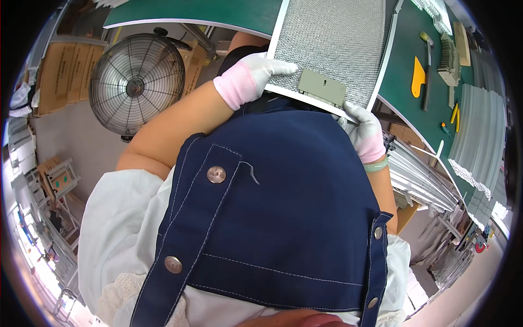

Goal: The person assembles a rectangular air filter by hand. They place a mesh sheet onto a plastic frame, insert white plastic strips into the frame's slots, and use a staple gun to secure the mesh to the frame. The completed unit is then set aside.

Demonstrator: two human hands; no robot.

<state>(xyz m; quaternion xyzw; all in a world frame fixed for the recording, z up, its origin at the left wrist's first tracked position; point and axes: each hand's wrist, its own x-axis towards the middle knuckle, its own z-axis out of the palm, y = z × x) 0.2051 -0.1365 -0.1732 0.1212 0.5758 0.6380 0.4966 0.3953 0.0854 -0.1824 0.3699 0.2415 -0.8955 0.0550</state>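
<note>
A silvery mesh panel with a thin white frame (332,38) lies in front of me, its near edge close to my apron. My left hand (253,77), in a white glove with a pink cuff, grips the frame's near left corner, thumb stretched over the top and the other fingers hidden beneath. At the near right, my right hand (362,131), gloved alike, holds the frame edge with its fingertips beside a flat grey-beige plate (322,87). The plate has a small dark slot and sits along the near edge, partly over the mesh.
To the right, the green table (400,82) bears an orange scraper (418,77), a hammer (427,71), yellow-handled cutters (455,116) and stacked grey pleated strips (476,136). A large floor fan (136,84) stands left, near cardboard boxes (65,76). Metal strips (422,174) lie below the table.
</note>
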